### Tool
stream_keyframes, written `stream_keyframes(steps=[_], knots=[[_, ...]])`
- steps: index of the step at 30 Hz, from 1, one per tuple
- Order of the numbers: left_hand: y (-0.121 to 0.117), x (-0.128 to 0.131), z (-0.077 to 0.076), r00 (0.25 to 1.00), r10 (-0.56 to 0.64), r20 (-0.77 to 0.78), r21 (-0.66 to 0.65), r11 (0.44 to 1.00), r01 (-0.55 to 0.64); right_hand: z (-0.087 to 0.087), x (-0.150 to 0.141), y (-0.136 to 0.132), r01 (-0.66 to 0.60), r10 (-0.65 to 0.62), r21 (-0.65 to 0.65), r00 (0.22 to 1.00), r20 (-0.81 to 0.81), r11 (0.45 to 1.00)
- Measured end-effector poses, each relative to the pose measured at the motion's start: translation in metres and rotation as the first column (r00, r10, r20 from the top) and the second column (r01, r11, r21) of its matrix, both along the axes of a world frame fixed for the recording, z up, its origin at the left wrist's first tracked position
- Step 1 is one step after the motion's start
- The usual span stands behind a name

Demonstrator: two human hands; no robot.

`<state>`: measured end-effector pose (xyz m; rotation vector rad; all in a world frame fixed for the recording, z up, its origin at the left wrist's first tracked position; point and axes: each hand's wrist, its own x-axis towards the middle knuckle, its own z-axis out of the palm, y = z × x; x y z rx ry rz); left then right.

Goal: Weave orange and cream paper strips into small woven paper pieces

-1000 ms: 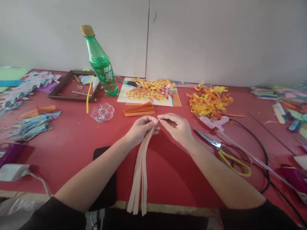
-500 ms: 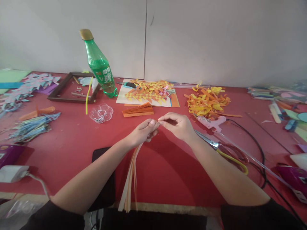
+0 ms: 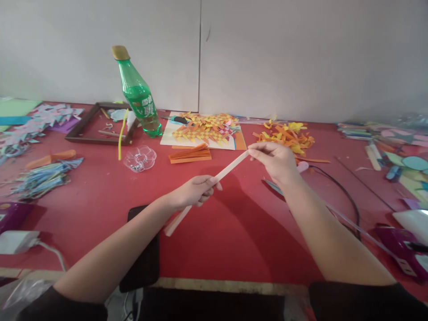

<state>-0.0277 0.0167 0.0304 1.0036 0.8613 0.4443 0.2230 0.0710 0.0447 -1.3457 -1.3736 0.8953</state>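
Observation:
A bundle of pale paper strips [image 3: 232, 166] is stretched slantwise between my hands, above the red table. My left hand [image 3: 197, 189] is closed around its middle, thumb on top, and the lower end sticks out below the palm. At the upper right end, my right hand [image 3: 272, 160] pinches the tip between thumb and fingers. Beyond the hands lies a stack of orange paper strips [image 3: 190, 154]. Behind that, woven yellow and orange paper pieces [image 3: 200, 129] rest on a white sheet.
A green bottle [image 3: 140, 100] leans beside a dark frame [image 3: 72, 133] and a clear flower-shaped dish [image 3: 140, 159]. On the right are a yellow-orange paper pile [image 3: 287, 138], scissors [image 3: 274, 187] partly under my forearm, and a black cable [image 3: 347, 185]. A black phone [image 3: 142, 254] lies near the front edge.
My right hand has moved right and up, drawing the strips out straight from my left hand. The loose ends hanging below my left hand have become shorter and gathered together.

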Motion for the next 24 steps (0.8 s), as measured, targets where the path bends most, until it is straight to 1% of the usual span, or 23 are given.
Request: stream_keyframes(steps=[3, 5, 8, 11, 13, 16, 19, 24], knots=[[-0.003, -0.003, 0.004, 0.999, -0.049, -0.006, -0.065, 0.997, 0.048, -0.002, 0.014, 0.008, 0.048, -0.048, -0.011, 0.999, 0.009, 0.999], [-0.005, -0.003, 0.006, 0.999, -0.051, -0.018, -0.127, 0.991, 0.048, -0.003, 0.022, 0.012, 0.074, -0.073, -0.031, 0.997, 0.033, 0.997], [-0.009, -0.003, 0.006, 0.999, -0.039, -0.025, -0.228, 0.973, 0.032, -0.005, 0.033, 0.015, 0.115, -0.113, -0.084, 0.993, 0.033, 0.990], [-0.012, -0.004, 0.003, 0.999, -0.041, 0.020, -0.316, 0.948, 0.046, -0.004, 0.040, 0.015, 0.164, -0.163, -0.160, 0.986, 0.019, 0.973], [-0.014, -0.005, 0.001, 0.998, -0.027, 0.058, -0.372, 0.927, 0.047, -0.002, 0.042, 0.013, 0.168, -0.170, -0.196, 0.985, 0.011, 0.966], [-0.014, -0.007, -0.001, 0.995, 0.032, 0.092, -0.447, 0.894, 0.012, 0.000, 0.043, 0.010, 0.158, -0.160, -0.208, 0.987, 0.006, 0.965], [-0.013, -0.010, -0.004, 0.990, 0.066, 0.122, -0.468, 0.884, -0.001, 0.001, 0.043, 0.008, 0.154, -0.155, -0.204, 0.988, 0.011, 0.967], [-0.017, -0.014, -0.005, 0.991, 0.044, 0.128, -0.486, 0.874, 0.024, -0.002, 0.045, 0.010, 0.134, -0.130, -0.183, 0.991, 0.036, 0.974]])
